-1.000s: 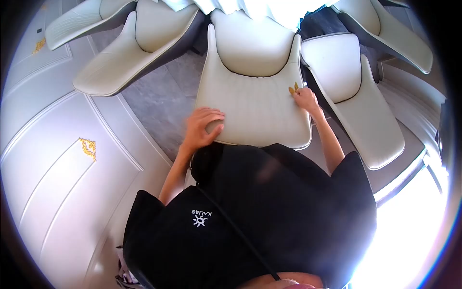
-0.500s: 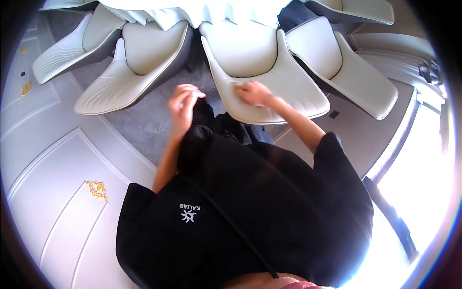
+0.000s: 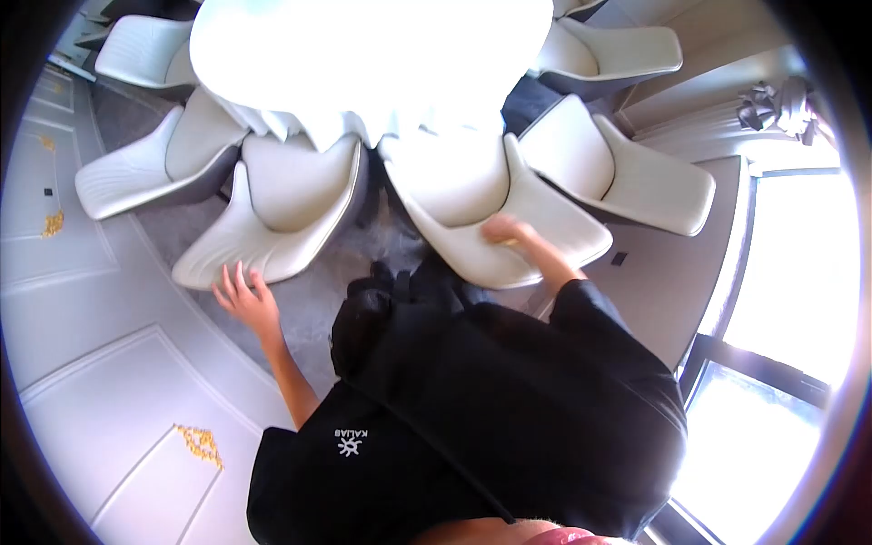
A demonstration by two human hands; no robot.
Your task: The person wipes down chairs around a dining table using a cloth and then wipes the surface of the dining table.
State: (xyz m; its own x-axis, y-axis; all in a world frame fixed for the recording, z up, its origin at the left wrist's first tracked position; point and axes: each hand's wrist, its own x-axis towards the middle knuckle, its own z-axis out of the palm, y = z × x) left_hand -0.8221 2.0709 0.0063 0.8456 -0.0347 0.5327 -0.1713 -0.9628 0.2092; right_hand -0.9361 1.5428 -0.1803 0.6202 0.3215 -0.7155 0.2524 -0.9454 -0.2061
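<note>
My left hand is out to the left with its fingers spread and nothing visible in it. Its fingertips reach the near edge of a cream padded chair; whether they touch it I cannot tell. My right hand is over the back of another cream chair, closed and somewhat blurred. A hint of yellow shows at its fingers, but what it holds is mostly hidden.
A round table with a white cloth stands ahead, ringed by more cream chairs. White panelled wall with gold ornaments runs along the left. Bright windows are at the right. Grey floor shows between the chairs.
My left hand has swung from near my body out to the left chair, its fingers spreading. My right hand has shifted along the chair back. The view has tilted up, showing more table.
</note>
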